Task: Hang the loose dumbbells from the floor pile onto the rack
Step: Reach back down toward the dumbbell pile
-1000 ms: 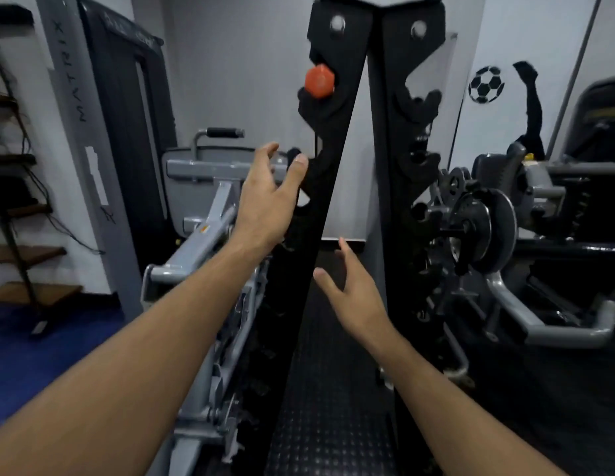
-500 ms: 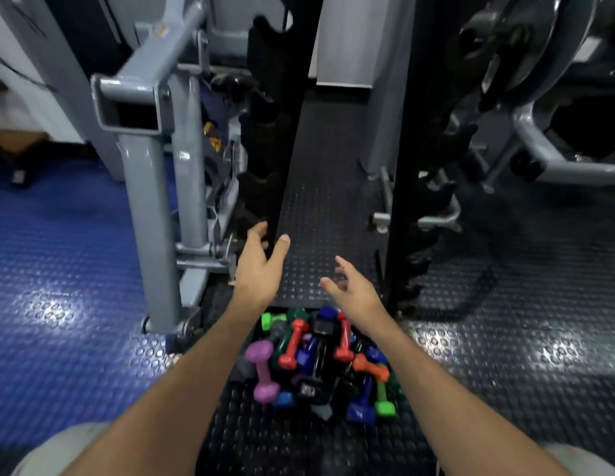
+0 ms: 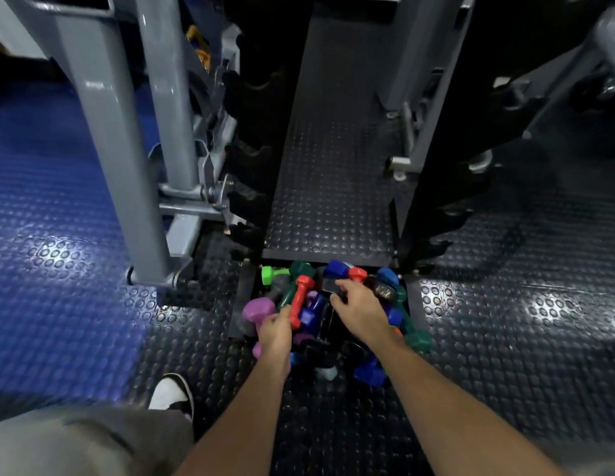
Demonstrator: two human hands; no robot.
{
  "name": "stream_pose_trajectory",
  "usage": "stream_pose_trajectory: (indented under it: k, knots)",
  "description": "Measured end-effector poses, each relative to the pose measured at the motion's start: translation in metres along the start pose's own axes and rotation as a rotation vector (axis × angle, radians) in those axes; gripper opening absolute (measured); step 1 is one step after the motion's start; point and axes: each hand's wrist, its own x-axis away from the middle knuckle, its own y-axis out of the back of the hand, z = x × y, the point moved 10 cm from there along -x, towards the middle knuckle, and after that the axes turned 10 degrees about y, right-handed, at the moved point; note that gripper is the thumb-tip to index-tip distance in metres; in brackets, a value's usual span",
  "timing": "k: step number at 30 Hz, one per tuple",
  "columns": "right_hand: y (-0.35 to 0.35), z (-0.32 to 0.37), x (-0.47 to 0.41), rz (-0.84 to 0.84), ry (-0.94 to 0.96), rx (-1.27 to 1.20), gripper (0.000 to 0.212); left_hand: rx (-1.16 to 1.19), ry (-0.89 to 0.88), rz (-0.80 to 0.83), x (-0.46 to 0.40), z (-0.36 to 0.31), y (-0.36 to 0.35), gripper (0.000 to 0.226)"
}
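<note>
Knee and white shoe (image 3: pixel 173 393) sit at lower left, the person crouched to reach low. Left hand (image 3: pixel 275 329) curls round the red dumbbell (image 3: pixel 299 300), likely to lift it. Right hand (image 3: pixel 359 305) rests on a dark weight mid-pile (image 3: pixel 333 314); whether its grip has closed, I cannot tell. Rack (image 3: pixel 251 149) uprights rise beyond, upper centre, notches empty.

Studded rubber floor (image 3: pixel 505 338) — grey machine frame (image 3: pixel 117 139)
</note>
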Motion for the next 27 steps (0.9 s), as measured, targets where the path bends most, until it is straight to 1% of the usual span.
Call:
stream_pose_trajectory:
  k: [2, 4, 6, 7, 8, 11, 14, 16, 20, 22, 24, 25, 27]
  knots:
    - [-0.009, 0.016, -0.023, -0.025, 0.1, 0.075, 0.042, 0.073, 0.043, -0.054, -0.013, 0.01, 0.004, 0.022]
    - [-0.025, 0.034, -0.05, -0.007, 0.174, 0.155, 0.038, 0.162, 0.091, -0.069, -0.027, 0.017, 0.006, 0.013]
    - [-0.039, 0.045, -0.069, 0.043, 0.214, 0.26, 0.04, 0.26, 0.153, -0.035, -0.035, 0.023, 0.002, 0.016]
    - [-0.048, 0.046, -0.079, 0.077, 0.218, 0.31, 0.041, 0.273, 0.189, -0.013, -0.043, 0.028, -0.001, 0.014]
    - [-0.057, 0.047, -0.088, 0.109, 0.217, 0.346, 0.041, 0.282, 0.21, 0.011, -0.049, 0.03, -0.004, 0.004]
    - [-0.08, 0.04, -0.108, 0.197, 0.205, 0.455, 0.04, 0.277, 0.261, 0.026, -0.069, 0.035, -0.013, 0.021]
    - [-0.096, 0.024, -0.119, 0.294, 0.15, 0.555, 0.04, 0.277, 0.295, 0.021, -0.085, 0.036, -0.02, 0.02]
    - [-0.102, 0.012, -0.121, 0.34, 0.106, 0.577, 0.041, 0.265, 0.298, 0.0, -0.096, 0.04, -0.02, 0.02]
    - [-0.109, 0.009, -0.123, 0.361, 0.101, 0.547, 0.044, 0.277, 0.298, -0.034, -0.107, 0.046, -0.02, 0.022]
    - [-0.109, 0.009, -0.125, 0.373, 0.097, 0.519, 0.041, 0.289, 0.299, -0.037, -0.105, 0.045, -0.021, 0.017]
    - [-0.107, 0.007, -0.125, 0.379, 0.095, 0.504, 0.038, 0.327, 0.285, -0.025, -0.1, 0.044, -0.023, 0.007]
    - [-0.105, 0.005, -0.123, 0.379, 0.097, 0.499, 0.037, 0.36, 0.28, -0.017, -0.098, 0.045, -0.024, 0.006]
    - [-0.107, 0.008, -0.116, 0.391, 0.115, 0.492, 0.034, 0.378, 0.264, -0.028, -0.095, 0.048, -0.021, 0.013]
